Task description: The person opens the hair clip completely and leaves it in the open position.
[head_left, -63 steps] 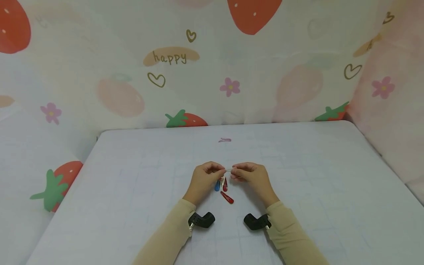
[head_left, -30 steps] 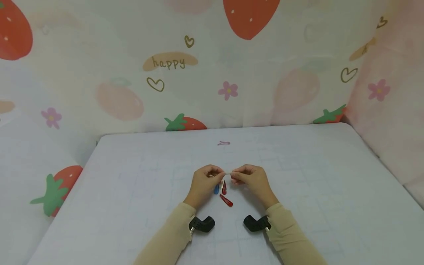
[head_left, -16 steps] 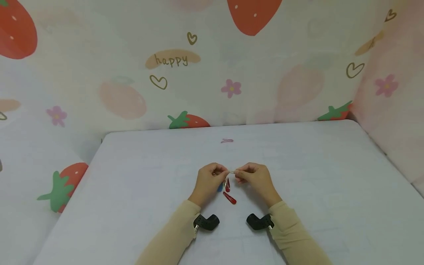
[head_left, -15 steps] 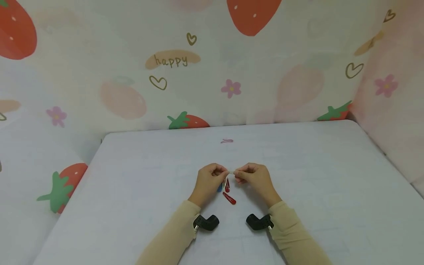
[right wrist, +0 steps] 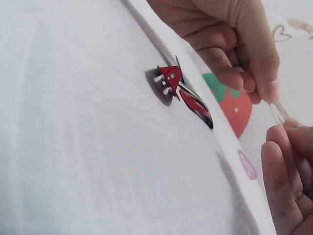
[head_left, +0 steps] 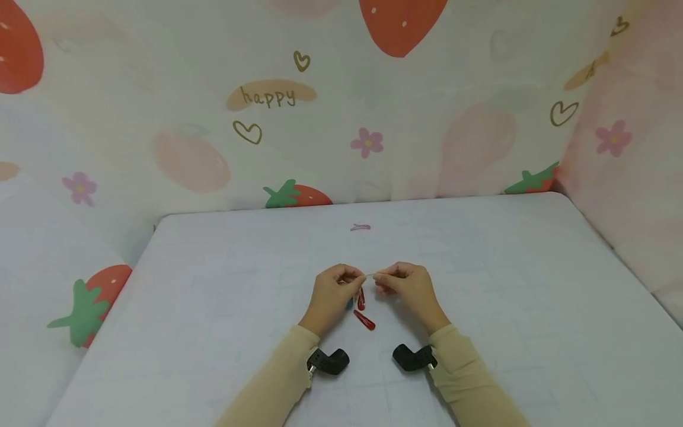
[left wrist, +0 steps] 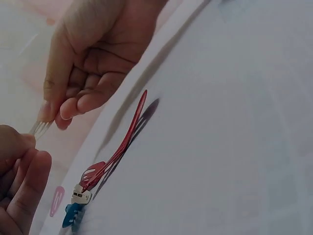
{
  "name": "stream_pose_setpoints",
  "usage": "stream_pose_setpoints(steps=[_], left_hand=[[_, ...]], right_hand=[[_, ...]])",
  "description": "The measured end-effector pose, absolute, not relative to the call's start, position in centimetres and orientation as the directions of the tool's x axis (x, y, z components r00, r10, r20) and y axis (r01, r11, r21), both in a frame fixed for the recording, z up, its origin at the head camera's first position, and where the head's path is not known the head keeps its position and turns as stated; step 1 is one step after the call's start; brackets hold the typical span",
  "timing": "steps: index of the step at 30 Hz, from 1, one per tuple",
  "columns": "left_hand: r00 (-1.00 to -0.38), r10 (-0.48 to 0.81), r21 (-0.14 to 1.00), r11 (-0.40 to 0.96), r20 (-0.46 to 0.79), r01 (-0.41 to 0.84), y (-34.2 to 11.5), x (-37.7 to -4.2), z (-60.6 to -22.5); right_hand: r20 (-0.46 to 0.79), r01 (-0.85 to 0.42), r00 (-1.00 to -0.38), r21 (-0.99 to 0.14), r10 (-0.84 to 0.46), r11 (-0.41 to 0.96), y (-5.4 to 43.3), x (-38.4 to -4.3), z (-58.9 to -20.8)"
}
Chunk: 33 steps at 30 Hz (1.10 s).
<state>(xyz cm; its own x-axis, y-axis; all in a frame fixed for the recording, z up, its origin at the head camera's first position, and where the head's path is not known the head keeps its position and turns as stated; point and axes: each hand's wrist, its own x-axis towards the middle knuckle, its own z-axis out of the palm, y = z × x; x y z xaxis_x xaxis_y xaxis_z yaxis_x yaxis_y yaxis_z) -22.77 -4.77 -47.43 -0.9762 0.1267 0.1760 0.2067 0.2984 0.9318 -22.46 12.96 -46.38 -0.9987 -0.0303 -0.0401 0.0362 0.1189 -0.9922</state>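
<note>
My left hand (head_left: 335, 296) and right hand (head_left: 411, 287) face each other over the middle of the table. Thumb and fingers of each pinch one end of a small pale hair clip (head_left: 370, 275), and its thin bars (right wrist: 279, 113) show between the fingertips. Right below lie a red snap hair clip (head_left: 364, 320) and a second red clip (head_left: 361, 300). Beside the second sits a blue clip (head_left: 349, 305), partly hidden by the left hand. A cream-white clip (left wrist: 80, 195) lies among these in the left wrist view.
Farther back on the white table (head_left: 240, 308) lies a pink hair clip (head_left: 360, 227). Black wrist cameras sit on both wrists, the left camera (head_left: 329, 362) and right camera (head_left: 413, 358). A strawberry-printed cloth (head_left: 331, 107) rises behind the table's back edge.
Both hands keep their pinch on the pale hair clip, which turns slightly and now looks thinner. The left hand covers more of the blue clip. The head view shifts a little.
</note>
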Motion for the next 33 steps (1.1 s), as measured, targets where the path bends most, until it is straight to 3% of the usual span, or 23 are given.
stream_pose_setpoints(steps=[13, 33], left_hand=[[-0.981, 0.146, 0.971, 0.183, 0.128, 0.153, -4.81, -23.06, -47.62], [-0.966, 0.181, 0.954, 0.201, 0.187, 0.222, -5.32, -22.97, -47.57]], right_hand=[[-0.053, 0.053, -0.999, -0.999, -0.013, -0.005, 13.05, -22.75, -46.39], [-0.064, 0.065, -0.997, -0.997, -0.034, -0.05, 12.9, -22.73, -46.58]])
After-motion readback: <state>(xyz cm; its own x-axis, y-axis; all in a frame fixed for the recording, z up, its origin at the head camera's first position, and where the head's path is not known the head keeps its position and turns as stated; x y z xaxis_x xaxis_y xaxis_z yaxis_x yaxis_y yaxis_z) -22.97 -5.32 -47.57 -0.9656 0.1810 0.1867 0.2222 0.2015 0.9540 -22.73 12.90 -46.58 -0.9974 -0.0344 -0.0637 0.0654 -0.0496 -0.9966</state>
